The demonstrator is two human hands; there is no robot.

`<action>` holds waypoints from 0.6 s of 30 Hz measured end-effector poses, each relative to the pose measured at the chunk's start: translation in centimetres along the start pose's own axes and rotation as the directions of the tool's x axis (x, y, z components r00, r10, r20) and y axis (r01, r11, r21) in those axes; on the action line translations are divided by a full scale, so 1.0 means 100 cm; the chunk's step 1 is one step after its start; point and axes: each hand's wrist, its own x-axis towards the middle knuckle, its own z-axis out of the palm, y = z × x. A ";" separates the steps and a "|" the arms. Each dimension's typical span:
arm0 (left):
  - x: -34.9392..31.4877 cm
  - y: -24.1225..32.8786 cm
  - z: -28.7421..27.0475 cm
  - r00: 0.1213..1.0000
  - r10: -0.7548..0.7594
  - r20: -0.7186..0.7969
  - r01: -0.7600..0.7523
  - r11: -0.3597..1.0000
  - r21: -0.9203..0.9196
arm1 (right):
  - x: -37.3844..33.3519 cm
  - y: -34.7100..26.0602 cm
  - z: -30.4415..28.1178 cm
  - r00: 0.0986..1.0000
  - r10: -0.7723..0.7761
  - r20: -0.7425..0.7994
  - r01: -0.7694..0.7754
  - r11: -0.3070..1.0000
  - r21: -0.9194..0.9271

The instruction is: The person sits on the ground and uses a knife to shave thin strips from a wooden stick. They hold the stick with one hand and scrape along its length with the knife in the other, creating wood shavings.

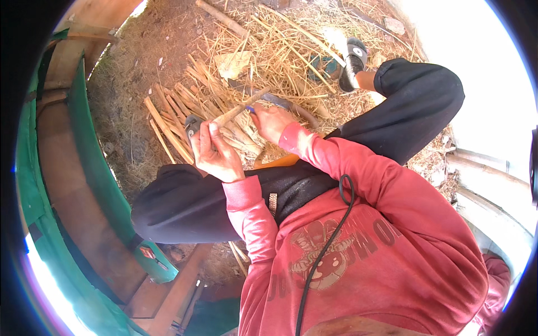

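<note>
My left hand (217, 152) is closed round the lower end of a pale wooden stick (242, 107), which slants up and to the right. My right hand (273, 123) is closed beside the stick's upper half. A small blue thing (250, 109) pokes out from its fingers, close to the stick; its kind is too small to make out. Under and behind the hands lies a pile of split sticks (182, 103), fanned out on the ground. A curved dark piece (288, 105) lies just beyond my right hand, partly hidden by it.
Straw and shavings (280, 61) cover the ground ahead, with longer poles (224, 18) across them. My legs are bent to either side, a sandalled foot (354, 64) at the far right. A green-edged wooden structure (84, 145) stands at left, a pale wall (476, 73) at right.
</note>
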 end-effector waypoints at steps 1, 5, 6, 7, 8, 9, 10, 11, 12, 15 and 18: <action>0.001 -0.003 -0.002 0.999 -0.037 -0.005 0.037 0.999 0.008 | -0.002 -0.016 -0.011 0.999 -0.019 0.038 0.018 1.000 0.025; -0.001 0.001 -0.003 0.995 0.059 0.082 -0.061 0.998 0.023 | -0.004 -0.012 0.002 0.979 -0.140 -0.146 0.149 0.987 0.052; -0.001 -0.003 0.000 1.000 -0.001 0.013 0.002 0.998 -0.069 | 0.005 -0.011 -0.002 0.997 0.043 0.063 -0.042 0.999 -0.006; -0.003 0.000 -0.002 0.999 0.021 0.037 -0.020 0.999 -0.030 | 0.007 -0.001 -0.001 0.995 0.078 0.066 -0.075 0.996 -0.043; -0.005 0.006 -0.004 0.997 0.047 0.062 -0.047 0.999 0.007 | 0.007 0.007 -0.003 0.992 0.112 0.063 -0.107 0.991 -0.079; -0.005 0.010 -0.005 0.994 0.072 0.088 -0.076 0.996 0.042 | 0.008 0.011 -0.002 0.987 0.147 0.059 -0.140 0.984 -0.114; -0.002 0.012 -0.005 0.994 0.068 0.088 -0.072 0.997 0.032 | 0.009 0.013 0.001 0.973 0.201 0.110 -0.191 0.977 -0.099; -0.001 0.013 -0.006 0.994 0.078 0.075 -0.080 0.997 0.013 | 0.008 0.010 -0.001 0.979 0.178 0.097 -0.171 0.982 -0.082; -0.001 0.014 -0.006 0.994 0.089 0.062 -0.088 0.996 -0.006 | 0.008 0.007 -0.003 0.984 0.155 0.083 -0.150 0.987 -0.066; 0.001 0.006 -0.005 0.996 0.082 0.044 -0.080 0.996 -0.039 | -0.004 -0.023 -0.021 0.997 -0.070 0.014 0.070 0.997 0.019; 0.000 0.006 -0.004 0.995 0.079 0.060 -0.076 0.996 -0.047 | -0.012 -0.033 -0.013 0.977 -0.192 -0.093 0.192 0.981 -0.016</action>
